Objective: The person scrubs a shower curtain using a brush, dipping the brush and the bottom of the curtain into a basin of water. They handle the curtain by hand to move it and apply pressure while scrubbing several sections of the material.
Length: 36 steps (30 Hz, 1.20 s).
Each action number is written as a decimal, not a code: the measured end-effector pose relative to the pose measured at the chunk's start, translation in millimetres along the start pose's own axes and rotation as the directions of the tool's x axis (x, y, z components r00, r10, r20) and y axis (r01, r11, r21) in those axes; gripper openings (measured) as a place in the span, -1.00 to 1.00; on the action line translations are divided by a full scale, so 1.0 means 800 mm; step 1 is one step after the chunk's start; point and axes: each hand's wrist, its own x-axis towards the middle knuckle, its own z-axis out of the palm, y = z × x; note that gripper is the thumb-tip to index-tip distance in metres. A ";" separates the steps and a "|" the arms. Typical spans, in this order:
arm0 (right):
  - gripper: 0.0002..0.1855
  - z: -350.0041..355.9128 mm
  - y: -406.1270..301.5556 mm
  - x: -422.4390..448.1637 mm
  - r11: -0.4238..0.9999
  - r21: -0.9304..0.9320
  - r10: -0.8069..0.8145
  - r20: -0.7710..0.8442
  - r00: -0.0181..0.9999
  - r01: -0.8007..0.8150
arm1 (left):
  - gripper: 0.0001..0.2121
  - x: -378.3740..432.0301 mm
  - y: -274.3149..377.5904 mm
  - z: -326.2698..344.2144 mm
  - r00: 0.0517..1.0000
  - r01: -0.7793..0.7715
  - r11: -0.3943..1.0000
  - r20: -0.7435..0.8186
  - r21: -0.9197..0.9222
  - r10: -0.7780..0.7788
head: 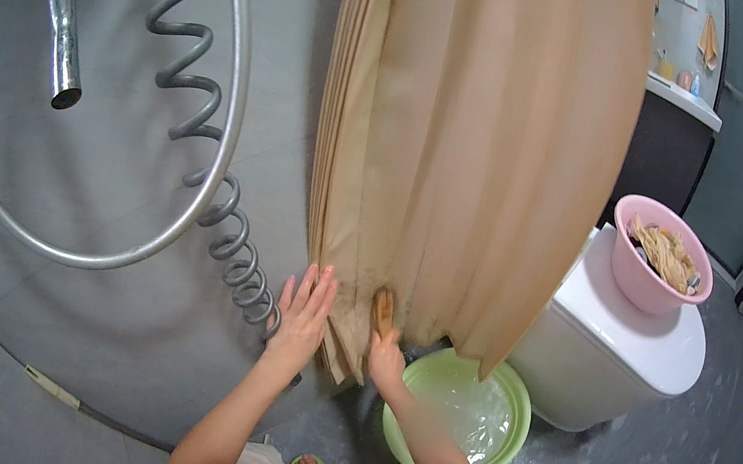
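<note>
A long beige pleated shower curtain (pixel 477 139) hangs before me, with dark stains near its lower edge. My left hand (pixel 301 324) lies flat against its lower left edge, fingers pointing up and a little apart. In my right hand (pixel 386 361) is the handle of a wooden scrubbing brush (pixel 385 309), its head against the stained lower part of the curtain. The brush's bristles are hidden. Beneath the curtain, close to my right forearm, a green plastic basin (pixel 512 451) on the floor holds water.
A white toilet (pixel 619 350) with lid down stands right of the basin, bearing a pink basin (pixel 652 289) of crumpled cloth. A coiled grey hose (pixel 243 262), a looping shower hose (pixel 244 60) and a chrome pipe (pixel 65 21) hang at left. A vanity (pixel 666 146) stands back right.
</note>
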 end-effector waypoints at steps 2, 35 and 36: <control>-0.62 0.026 0.054 -0.035 0.990 0.019 0.137 0.073 0.988 -0.138 | -0.49 0.002 0.005 0.001 1.000 0.006 1.000 -0.006 0.007 -0.006; -0.73 -0.156 -0.174 0.074 0.664 0.637 -0.078 -0.462 0.883 0.392 | -0.59 0.081 0.021 -0.047 0.898 0.347 0.847 -0.117 -0.402 -0.424; -0.73 -0.157 -0.162 0.064 0.734 0.466 -0.150 -0.599 0.787 0.495 | -0.62 0.086 0.027 -0.047 0.880 0.362 0.781 -0.089 -0.509 -0.466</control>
